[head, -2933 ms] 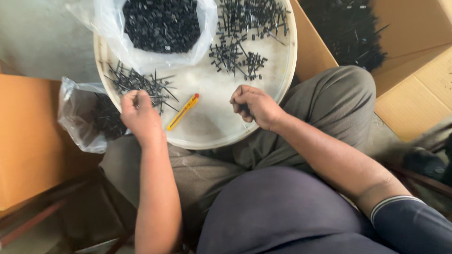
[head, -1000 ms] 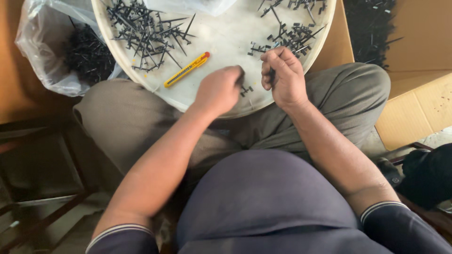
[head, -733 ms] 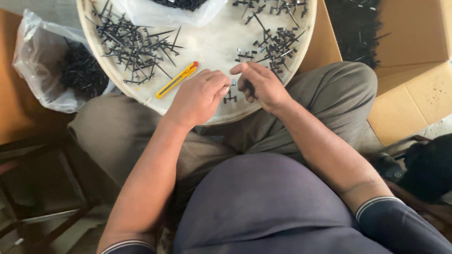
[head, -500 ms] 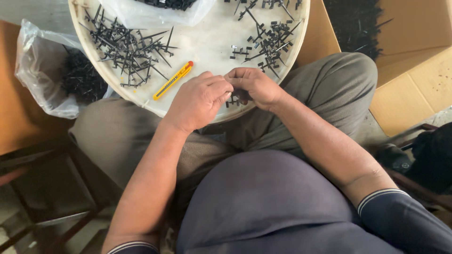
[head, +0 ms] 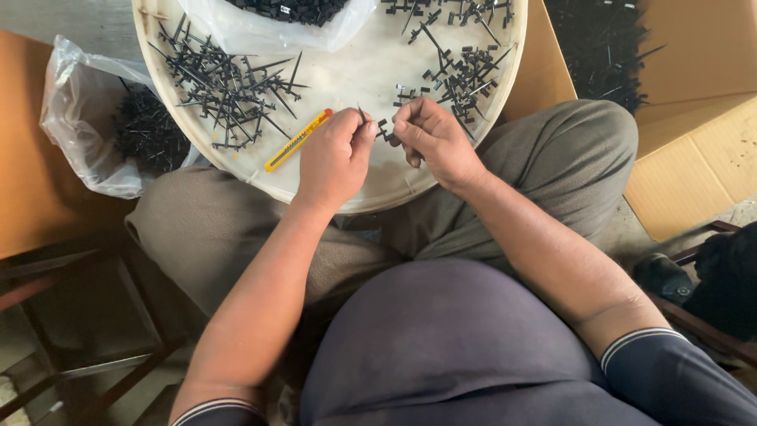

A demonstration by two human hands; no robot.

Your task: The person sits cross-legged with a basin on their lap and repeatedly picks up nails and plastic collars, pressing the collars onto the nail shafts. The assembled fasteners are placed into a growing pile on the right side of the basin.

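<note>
A round cream tray (head: pixel 339 75) rests on my lap. My left hand (head: pixel 331 162) and my right hand (head: pixel 434 142) meet over its near edge, both pinching one small black plastic part (head: pixel 383 129) between the fingertips. A thin black spike sticks up from my left fingers. A heap of black spiked pieces (head: pixel 225 83) lies on the tray's left side. Smaller black clips (head: pixel 461 67) are scattered on its right side. A yellow and orange utility knife (head: pixel 298 140) lies on the tray just left of my left hand.
A clear bag of black parts (head: pixel 118 130) hangs left of the tray, and another clear bag (head: pixel 276 20) sits at the tray's far edge. An open cardboard box (head: pixel 670 87) with black parts stands at right. A wooden stool frame (head: pixel 71 315) is lower left.
My hands have come together from the tray's sides to its near middle, then lifted slightly with the small black part between them. The view has shifted a little.
</note>
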